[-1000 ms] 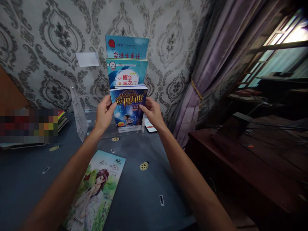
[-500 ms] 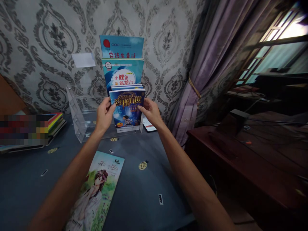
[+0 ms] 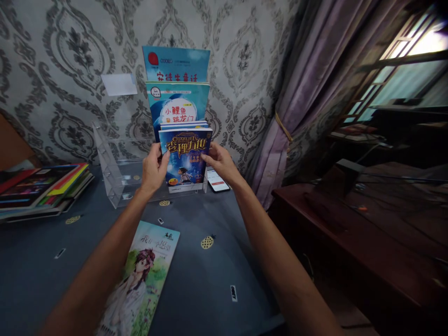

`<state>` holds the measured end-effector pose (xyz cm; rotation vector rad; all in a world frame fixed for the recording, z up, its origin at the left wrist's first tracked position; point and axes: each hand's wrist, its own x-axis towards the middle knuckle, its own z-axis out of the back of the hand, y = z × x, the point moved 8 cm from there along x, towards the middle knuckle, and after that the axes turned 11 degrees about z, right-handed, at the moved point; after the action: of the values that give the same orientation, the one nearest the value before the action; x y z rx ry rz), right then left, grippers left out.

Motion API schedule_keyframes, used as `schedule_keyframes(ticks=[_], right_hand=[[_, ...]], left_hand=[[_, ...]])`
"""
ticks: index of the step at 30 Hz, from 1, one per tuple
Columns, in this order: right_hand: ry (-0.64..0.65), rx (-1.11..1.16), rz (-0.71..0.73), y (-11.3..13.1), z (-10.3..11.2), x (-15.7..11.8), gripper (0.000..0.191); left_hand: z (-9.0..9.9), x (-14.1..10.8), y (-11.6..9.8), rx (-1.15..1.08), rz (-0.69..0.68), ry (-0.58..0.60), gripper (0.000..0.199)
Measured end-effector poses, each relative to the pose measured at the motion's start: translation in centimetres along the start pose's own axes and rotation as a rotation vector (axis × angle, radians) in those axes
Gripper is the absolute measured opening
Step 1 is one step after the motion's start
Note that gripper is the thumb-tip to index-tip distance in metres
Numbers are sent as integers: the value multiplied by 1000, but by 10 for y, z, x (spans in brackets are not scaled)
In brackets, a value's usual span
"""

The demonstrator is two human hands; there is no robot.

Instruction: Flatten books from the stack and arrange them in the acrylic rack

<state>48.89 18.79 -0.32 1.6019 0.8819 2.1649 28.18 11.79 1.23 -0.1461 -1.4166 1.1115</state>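
Note:
A dark blue book [image 3: 185, 161] stands upright at the front of a clear tiered rack [image 3: 112, 172]. My left hand [image 3: 154, 169] grips its left edge, thumb on the cover and fingers behind. On the right edge my right hand [image 3: 221, 161] holds it the same way. Behind it rise a teal book [image 3: 178, 102] and a taller blue book [image 3: 177, 63], with thin book edges between. A book with a girl on its cover [image 3: 143, 275] lies flat on the table, partly hidden by my left forearm.
A stack of colourful books [image 3: 42, 186] lies on the blue-grey tablecloth [image 3: 203, 289] at the left. A phone [image 3: 217, 181] lies right of the rack. Beyond the purple curtain [image 3: 280, 116], a dark red desk [image 3: 336, 242] holds cables. A white card [image 3: 119, 85] tops the rack's left part.
The view has shifted slightly. Both hands keep hold of the dark blue book, which shows no clear movement against the rack.

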Motion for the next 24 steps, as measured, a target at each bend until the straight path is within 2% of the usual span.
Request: schedule_keyframes(ticks=[11,17,24], right_hand=[[199,66,-82,-9,4,19,35],[206,35,-53,-10,4,19,32],[187,-5,-11,-6,5,18,33]], left_hand=[[0,0,7,32,-11,-56,18],[-1,-1,8,60,-10,-53,23],[0,0,6,98,-33,-49,19]])
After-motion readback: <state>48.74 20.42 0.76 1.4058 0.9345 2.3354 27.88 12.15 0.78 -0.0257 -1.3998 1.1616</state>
